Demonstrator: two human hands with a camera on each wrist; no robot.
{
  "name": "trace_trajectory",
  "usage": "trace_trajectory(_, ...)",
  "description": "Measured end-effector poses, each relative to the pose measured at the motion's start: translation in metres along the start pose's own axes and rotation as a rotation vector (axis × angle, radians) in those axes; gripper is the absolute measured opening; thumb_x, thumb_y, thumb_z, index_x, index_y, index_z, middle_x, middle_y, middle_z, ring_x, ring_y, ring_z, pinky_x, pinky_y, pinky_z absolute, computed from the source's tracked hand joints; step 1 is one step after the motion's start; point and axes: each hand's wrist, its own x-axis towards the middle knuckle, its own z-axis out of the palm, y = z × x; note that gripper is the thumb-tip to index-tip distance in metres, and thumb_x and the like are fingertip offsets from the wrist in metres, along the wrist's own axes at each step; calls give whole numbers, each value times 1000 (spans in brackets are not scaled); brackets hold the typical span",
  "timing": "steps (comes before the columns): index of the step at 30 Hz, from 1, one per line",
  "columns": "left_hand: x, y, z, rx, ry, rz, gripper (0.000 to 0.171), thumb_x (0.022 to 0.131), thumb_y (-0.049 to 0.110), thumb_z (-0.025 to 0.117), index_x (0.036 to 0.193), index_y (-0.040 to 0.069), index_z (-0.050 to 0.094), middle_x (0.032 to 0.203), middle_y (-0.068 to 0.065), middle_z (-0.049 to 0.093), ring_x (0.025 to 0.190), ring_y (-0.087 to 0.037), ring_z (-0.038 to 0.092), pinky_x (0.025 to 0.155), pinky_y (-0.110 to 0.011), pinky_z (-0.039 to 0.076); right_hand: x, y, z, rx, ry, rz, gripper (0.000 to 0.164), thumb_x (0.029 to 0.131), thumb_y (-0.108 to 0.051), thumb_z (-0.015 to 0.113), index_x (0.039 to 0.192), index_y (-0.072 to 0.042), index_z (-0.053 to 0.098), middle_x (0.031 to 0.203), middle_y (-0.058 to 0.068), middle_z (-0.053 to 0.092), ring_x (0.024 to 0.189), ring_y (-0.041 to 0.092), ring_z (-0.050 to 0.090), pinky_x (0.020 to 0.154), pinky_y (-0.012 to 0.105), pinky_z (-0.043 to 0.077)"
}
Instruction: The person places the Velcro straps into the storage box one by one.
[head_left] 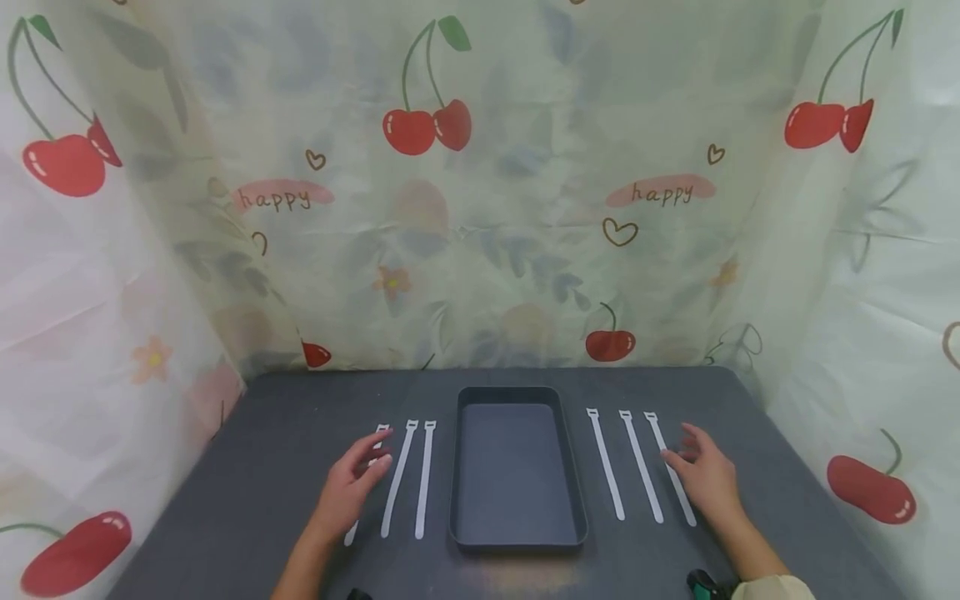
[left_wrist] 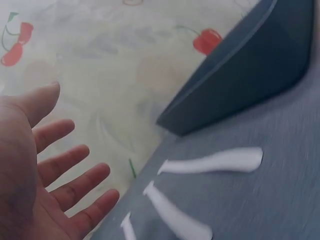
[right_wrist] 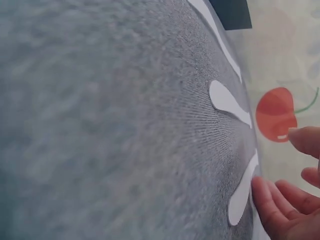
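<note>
From my remote feed I'm seeing six white straps with slotted heads, lying three per side of a dark grey rectangular tray on the grey table. My left hand is hovering over the outer left strap, covering part of it; its fingers are spreading, thumb apart, holding nothing. The middle left strap and inner left strap are lying between that hand and the tray. My right hand is hanging just beside the outer right strap, fingers loosely bending, thumb apart, pinching nothing; I'm not managing to tell contact. The middle right strap and inner right strap are lying nearer the tray. Cherry-print curtain is hanging behind.
</note>
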Motion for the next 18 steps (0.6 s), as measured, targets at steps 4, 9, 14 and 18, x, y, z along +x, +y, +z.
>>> trace_trajectory(4,1,6,15,-93,-8,-19,40,99,22,58,137,11,54,138,-12,53,120,-31,55,93,-34,47,3,2,0,6,-17,6,59,87,-15,72,136,6,45,109,29,61,89,38,65,67,42,53)
trace_trajectory(9,1,7,32,-178,-15,25,37,98,16,60,134,10,57,133,-12,57,116,-34,57,91,-31,49,6,6,2,-25,0,32,52,86,-15,72,128,8,51,95,23,65,80,33,65,64,40,49)
trace_trajectory(14,2,9,45,-256,-29,56,37,94,9,64,131,3,58,130,-15,58,113,-41,57,87,-29,51,11,5,7,-58,3,78,42,86,-13,67,121,9,56,88,21,65,81,37,61,72,51,45)
trace_trajectory(18,4,9,53,-299,-50,33,40,92,6,66,130,0,57,130,-20,57,112,-45,56,86,-29,52,14,0,8,-57,-38,107,43,86,-12,67,120,10,55,85,21,64,77,34,59,67,47,43)
